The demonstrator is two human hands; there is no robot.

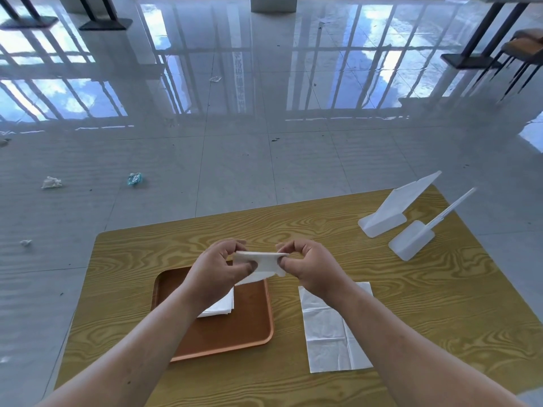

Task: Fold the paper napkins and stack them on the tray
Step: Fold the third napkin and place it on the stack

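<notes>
Both hands hold one white paper napkin (263, 264) in the air above the far edge of the brown tray (249, 318). My left hand (219, 268) pinches its left end and my right hand (308, 264) pinches its right end. The napkin is partly folded, with a flap hanging down. A small stack of folded napkins (221, 306) lies on the tray, partly hidden by my left forearm. An unfolded white napkin (332, 333) lies flat on the wooden table (411, 304) to the right of the tray, under my right forearm.
Two white plastic stands (390, 212) (417, 237) sit at the table's far right corner. Beyond the table is a glossy tiled floor with scattered crumpled wrappers (135, 179). Table legs and a chair (523, 51) stand far back.
</notes>
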